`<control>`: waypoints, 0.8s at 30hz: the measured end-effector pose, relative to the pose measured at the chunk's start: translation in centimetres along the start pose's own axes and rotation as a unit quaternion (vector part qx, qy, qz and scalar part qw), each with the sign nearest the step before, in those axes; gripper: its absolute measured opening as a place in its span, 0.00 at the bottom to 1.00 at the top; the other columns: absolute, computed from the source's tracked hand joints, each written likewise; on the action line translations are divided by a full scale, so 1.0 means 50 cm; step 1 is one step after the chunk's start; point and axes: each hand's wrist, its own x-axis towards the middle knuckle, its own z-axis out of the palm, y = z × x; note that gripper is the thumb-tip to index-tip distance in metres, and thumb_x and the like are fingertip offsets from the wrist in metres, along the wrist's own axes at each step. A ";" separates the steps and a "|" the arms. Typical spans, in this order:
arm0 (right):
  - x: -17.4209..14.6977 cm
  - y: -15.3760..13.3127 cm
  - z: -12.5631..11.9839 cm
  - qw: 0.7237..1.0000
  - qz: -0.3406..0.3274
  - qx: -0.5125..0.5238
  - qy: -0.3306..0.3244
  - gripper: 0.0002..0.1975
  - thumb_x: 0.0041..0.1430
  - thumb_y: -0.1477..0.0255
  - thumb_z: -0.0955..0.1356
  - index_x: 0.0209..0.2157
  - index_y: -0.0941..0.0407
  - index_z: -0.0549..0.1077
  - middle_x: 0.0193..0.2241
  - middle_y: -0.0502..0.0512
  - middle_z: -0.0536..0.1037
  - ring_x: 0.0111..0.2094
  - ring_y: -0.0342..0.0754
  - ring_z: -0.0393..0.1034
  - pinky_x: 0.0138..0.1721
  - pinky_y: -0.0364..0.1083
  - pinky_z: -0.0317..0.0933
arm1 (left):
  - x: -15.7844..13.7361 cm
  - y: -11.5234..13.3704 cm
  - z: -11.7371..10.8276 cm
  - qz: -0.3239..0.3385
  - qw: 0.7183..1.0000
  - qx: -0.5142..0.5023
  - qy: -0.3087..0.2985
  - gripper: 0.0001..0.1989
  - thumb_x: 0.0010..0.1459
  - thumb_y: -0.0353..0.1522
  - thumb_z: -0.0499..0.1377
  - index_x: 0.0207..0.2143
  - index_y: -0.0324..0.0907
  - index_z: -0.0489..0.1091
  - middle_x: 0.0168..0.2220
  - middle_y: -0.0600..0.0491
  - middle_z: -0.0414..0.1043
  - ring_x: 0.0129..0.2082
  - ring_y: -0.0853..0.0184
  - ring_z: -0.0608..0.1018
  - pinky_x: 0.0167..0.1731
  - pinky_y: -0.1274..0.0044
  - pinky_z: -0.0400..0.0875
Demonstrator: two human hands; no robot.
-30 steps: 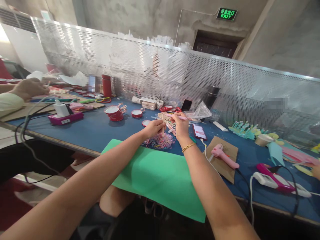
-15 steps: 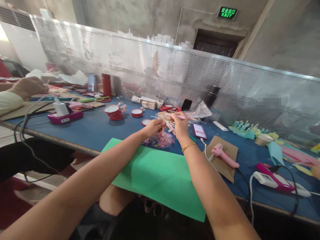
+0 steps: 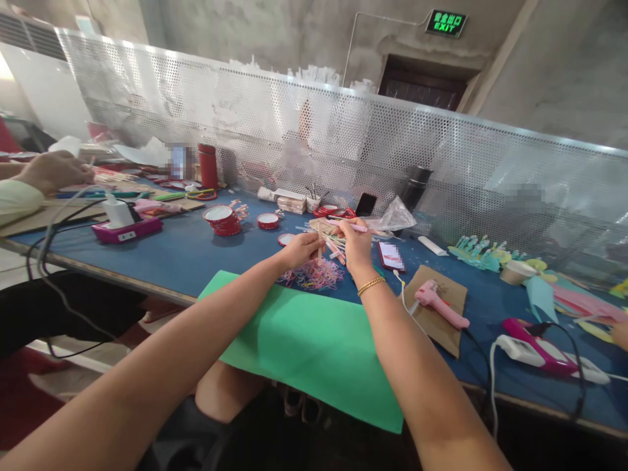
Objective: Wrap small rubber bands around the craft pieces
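The left hand [image 3: 303,249] pinches a pale flat stick [image 3: 320,254], its long axis near upright, ends showing above and below the grip. Just right of that pinch, the right hand [image 3: 357,243] grips a pink pen-like tool [image 3: 360,228] nearly crosswise, one end toward the stick.

I'm in a handcraft workshop: my long, blue-topped worktable [image 3: 169,258] carries a pink, pistol-shaped glue gun [image 3: 439,305] and a magenta power strip [image 3: 144,227], another person's hand [image 3: 53,171] is farther along, and a glowing green exit sign [image 3: 446,23] hangs on bare grey concrete.
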 end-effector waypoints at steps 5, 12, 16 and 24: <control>0.000 0.007 -0.001 1.000 0.003 0.012 -0.026 0.06 0.49 0.68 0.69 0.26 0.55 0.69 0.20 0.46 0.74 0.23 0.42 0.66 0.28 0.41 0.61 | -0.005 0.008 0.000 0.004 1.000 0.019 -0.007 0.22 0.57 0.49 0.61 0.26 0.39 0.67 0.17 0.59 0.60 0.17 0.75 0.61 0.18 0.81 0.53; 0.002 0.001 -0.004 1.000 -0.003 0.003 -0.004 0.05 0.48 0.69 0.69 0.25 0.55 0.68 0.20 0.46 0.75 0.24 0.42 0.66 0.29 0.41 0.62 | -0.003 0.003 -0.001 0.016 1.000 0.004 -0.010 0.24 0.56 0.51 0.61 0.26 0.39 0.67 0.17 0.59 0.59 0.17 0.75 0.61 0.18 0.81 0.53; -0.001 0.001 -0.003 1.000 -0.006 0.008 -0.027 0.06 0.48 0.68 0.69 0.25 0.55 0.69 0.20 0.46 0.74 0.24 0.42 0.66 0.28 0.41 0.61 | -0.002 0.000 -0.001 0.013 1.000 0.005 -0.005 0.23 0.56 0.50 0.61 0.26 0.39 0.67 0.17 0.59 0.58 0.17 0.75 0.61 0.19 0.80 0.53; -0.001 0.008 -0.003 0.999 -0.003 0.011 -0.041 0.06 0.49 0.67 0.69 0.26 0.54 0.69 0.21 0.45 0.75 0.24 0.42 0.66 0.27 0.40 0.61 | -0.004 0.006 -0.001 0.002 1.000 0.009 -0.003 0.22 0.57 0.49 0.61 0.26 0.39 0.67 0.16 0.60 0.58 0.16 0.75 0.60 0.18 0.81 0.53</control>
